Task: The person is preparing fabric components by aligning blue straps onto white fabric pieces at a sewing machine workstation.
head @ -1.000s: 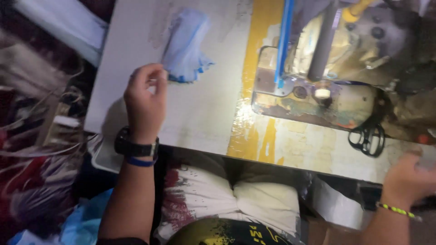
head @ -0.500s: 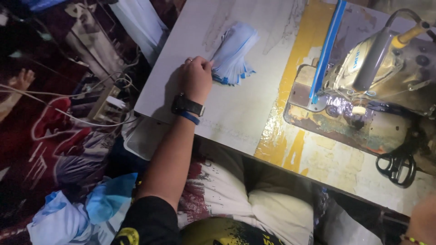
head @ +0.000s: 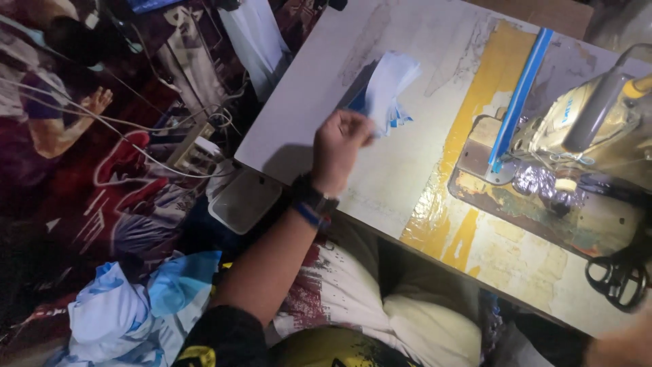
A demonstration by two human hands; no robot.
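My left hand (head: 339, 144), with a dark watch and a blue band on its wrist, rests on the white sewing table (head: 305, 88). Its fingers are curled shut on the near edge of a small stack of pale blue and white fabric pieces (head: 388, 87) lying flat on the table. Only a blurred sliver of my right hand (head: 621, 345) shows in the bottom right corner, so I cannot make out its fingers. It is closest to the black scissors (head: 617, 277) on the table's right side.
A worn cream sewing machine (head: 584, 115) stands at the right, with a blue strip (head: 519, 92) running up from its bed. A heap of blue and white cloth (head: 136, 312) lies on the floor at lower left. A power strip with cables (head: 189, 153) sits beside the table.
The view has swung left and down. My left hand has stayed at the fabric pieces and closed on their edge. My right hand has slid almost out of view.
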